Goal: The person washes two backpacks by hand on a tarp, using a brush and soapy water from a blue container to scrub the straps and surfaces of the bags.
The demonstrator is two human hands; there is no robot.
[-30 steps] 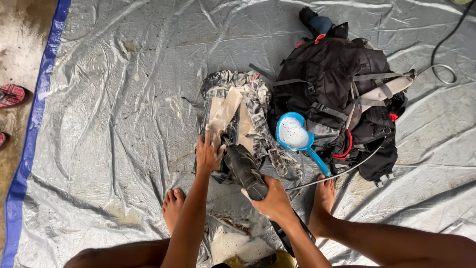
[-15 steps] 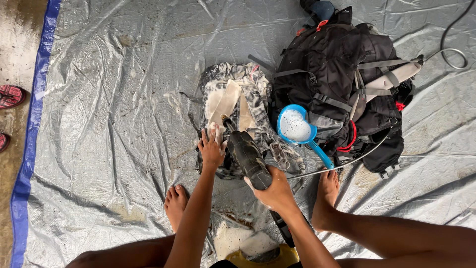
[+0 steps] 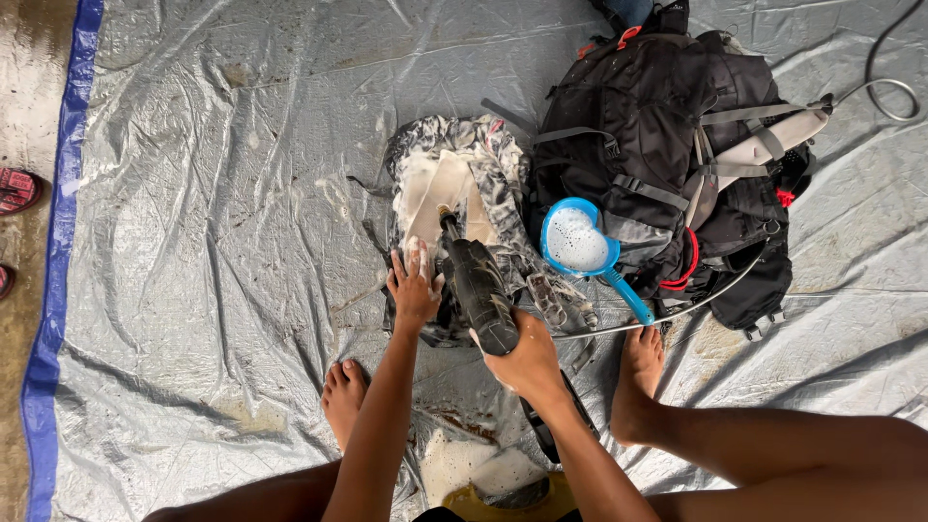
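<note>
My left hand (image 3: pixel 414 287) presses down on a soapy, camouflage-patterned small bag (image 3: pixel 462 184) lying on a grey plastic tarp (image 3: pixel 222 222). Foam covers the bag's pale middle. My right hand (image 3: pixel 527 356) grips the handle of a black power scrubber (image 3: pixel 476 278), whose tip points at the bag's foamy centre, just beside my left fingers. A blue scoop (image 3: pixel 582 244) with foam in it rests on a large black backpack (image 3: pixel 677 145) to the right.
My bare feet (image 3: pixel 340 396) (image 3: pixel 638 377) stand on the tarp either side of my arms. A thin hose (image 3: pixel 677 311) runs along the backpack's lower edge and loops at the top right. A blue tarp border (image 3: pixel 60 290) and red sandals (image 3: pixel 17 188) lie at the left.
The view has shifted slightly closer over the bags. My left hand slid a little up the soapy bag, and the scrubber's tip has moved further onto its foamy middle.
</note>
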